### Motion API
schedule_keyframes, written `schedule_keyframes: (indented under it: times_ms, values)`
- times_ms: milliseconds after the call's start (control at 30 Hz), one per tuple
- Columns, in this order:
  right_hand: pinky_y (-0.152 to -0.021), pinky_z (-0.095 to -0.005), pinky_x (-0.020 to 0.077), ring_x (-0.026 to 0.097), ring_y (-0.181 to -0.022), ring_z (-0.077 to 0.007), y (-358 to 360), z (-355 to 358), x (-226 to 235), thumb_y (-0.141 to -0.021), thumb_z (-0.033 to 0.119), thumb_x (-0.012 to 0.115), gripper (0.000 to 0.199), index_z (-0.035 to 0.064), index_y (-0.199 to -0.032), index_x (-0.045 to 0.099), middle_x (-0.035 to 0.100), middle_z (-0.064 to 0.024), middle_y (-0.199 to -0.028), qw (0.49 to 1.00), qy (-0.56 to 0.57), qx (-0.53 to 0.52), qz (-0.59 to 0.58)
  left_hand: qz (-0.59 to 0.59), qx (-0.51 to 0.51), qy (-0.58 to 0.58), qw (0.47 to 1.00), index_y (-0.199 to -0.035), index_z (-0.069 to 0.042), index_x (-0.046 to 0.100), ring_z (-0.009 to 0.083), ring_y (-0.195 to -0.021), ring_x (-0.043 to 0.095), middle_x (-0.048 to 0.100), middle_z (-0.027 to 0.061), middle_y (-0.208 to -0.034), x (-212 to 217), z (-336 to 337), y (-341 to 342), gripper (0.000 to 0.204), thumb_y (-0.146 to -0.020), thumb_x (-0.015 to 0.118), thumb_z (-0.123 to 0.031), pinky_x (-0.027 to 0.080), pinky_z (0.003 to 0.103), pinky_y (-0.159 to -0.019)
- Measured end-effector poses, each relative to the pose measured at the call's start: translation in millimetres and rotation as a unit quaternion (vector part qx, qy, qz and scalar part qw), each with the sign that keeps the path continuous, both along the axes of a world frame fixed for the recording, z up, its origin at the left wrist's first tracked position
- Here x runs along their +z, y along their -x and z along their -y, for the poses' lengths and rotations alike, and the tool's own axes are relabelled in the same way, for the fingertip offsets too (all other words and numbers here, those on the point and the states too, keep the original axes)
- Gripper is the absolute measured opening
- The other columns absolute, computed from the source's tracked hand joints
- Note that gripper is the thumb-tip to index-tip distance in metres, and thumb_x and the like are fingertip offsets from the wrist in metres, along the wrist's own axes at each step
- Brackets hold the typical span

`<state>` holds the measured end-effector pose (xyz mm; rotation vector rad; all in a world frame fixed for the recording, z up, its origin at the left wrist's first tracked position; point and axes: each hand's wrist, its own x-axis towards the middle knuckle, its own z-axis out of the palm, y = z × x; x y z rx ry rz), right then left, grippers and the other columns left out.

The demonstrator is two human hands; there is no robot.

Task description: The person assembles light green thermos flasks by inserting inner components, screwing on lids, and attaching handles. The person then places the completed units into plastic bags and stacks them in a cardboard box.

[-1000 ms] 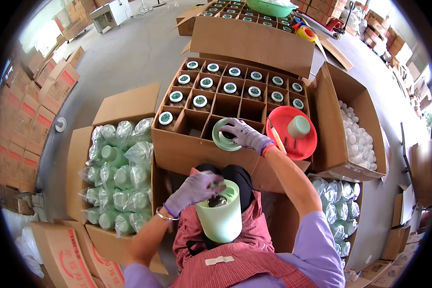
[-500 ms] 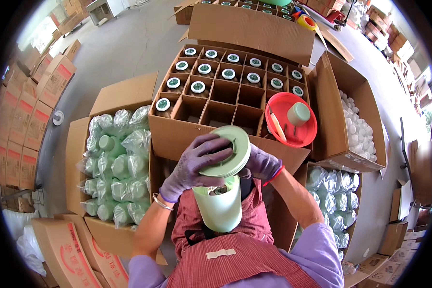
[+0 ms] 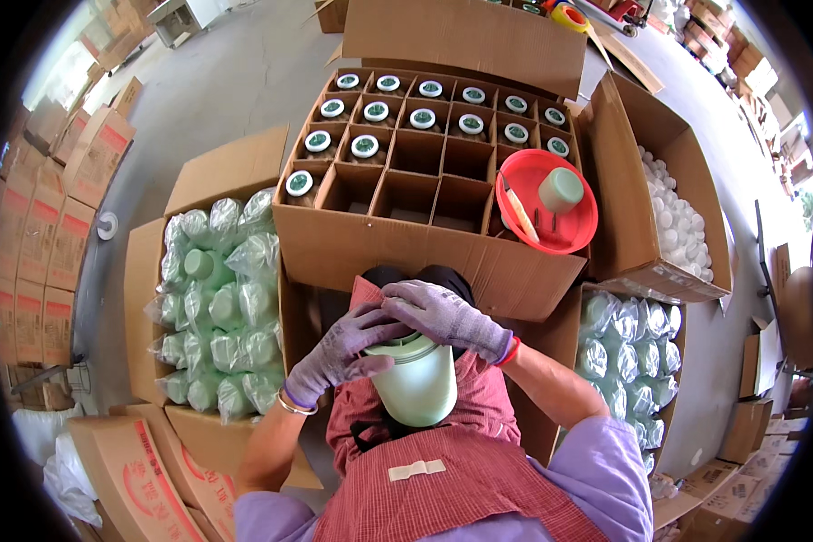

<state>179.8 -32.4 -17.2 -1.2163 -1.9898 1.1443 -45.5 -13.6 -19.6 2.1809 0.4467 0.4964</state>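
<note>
head view | worn fisheye, looks steeply down | close over lap and hands | rim bends cartons

Big divided carton up front, back cells filled with capped jars. Red bowl sits on its right corner. Box of bagged green jars left, box of white caps right.

Both gloved hands cover the pale green jar's lid, and its base is hidden in the lap
</note>
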Motion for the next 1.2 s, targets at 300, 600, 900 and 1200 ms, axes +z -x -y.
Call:
schedule_keyframes:
  times_ms: [300, 600, 900, 1200]
  values:
    - [-0.112, -0.0408, 0.0358, 0.045, -0.133, -0.0375, -46, 9, -12, -0.1, 0.03, 0.049, 0.052, -0.0041, -0.139, 0.046, 0.047, -0.0235, -0.142, 0.988, 0.056, 0.103, -0.104, 0.112, 0.133, 0.103, 0.979, -0.128, 0.0, 0.053, 0.0335, -0.128, 0.048, 0.054, 0.0171, -0.134, 14, 40, -34, 0.05, -0.098, 0.053, -0.04, 0.036, 0.043, -0.11]
    - [-0.092, -0.0457, 0.048, 0.059, -0.106, -0.043, -115, 148, 6, -0.099, 0.032, 0.047, 0.046, -0.0008, -0.131, 0.051, 0.06, -0.0264, -0.115, 0.955, 0.177, -0.09, 0.219, 0.02, 0.227, 0.48, 0.847, -0.111, 0.0, 0.059, 0.0087, -0.085, 0.055, 0.061, 0.0012, -0.095, -83, 83, -46, 0.029, -0.094, 0.065, -0.023, 0.048, 0.024, -0.075]
    - [-0.107, -0.0376, 0.0371, 0.049, -0.126, -0.0304, -77, 158, -34, -0.101, 0.021, 0.045, 0.047, 0.0024, -0.144, 0.043, 0.05, -0.0184, -0.135, 0.944, 0.132, -0.248, -0.171, -0.038, 0.127, 0.586, 0.8, -0.111, -0.001, 0.063, 0.0236, -0.086, 0.067, 0.068, 0.0121, -0.097, -53, 70, -41, 0.023, -0.091, 0.058, -0.011, 0.053, 0.031, -0.078]
    - [-0.116, -0.0396, 0.0257, 0.031, -0.141, -0.032, -94, 167, -37, -0.098, 0.045, 0.051, 0.073, 0.0016, -0.152, 0.029, 0.036, -0.0209, -0.149, 0.951, 0.166, -0.173, -0.192, -0.034, 0.033, 0.158, 0.986, -0.118, -0.002, 0.066, 0.0206, -0.083, 0.07, 0.072, 0.0145, -0.096, -51, 71, -30, 0.032, -0.089, 0.056, -0.013, 0.054, 0.031, -0.077]
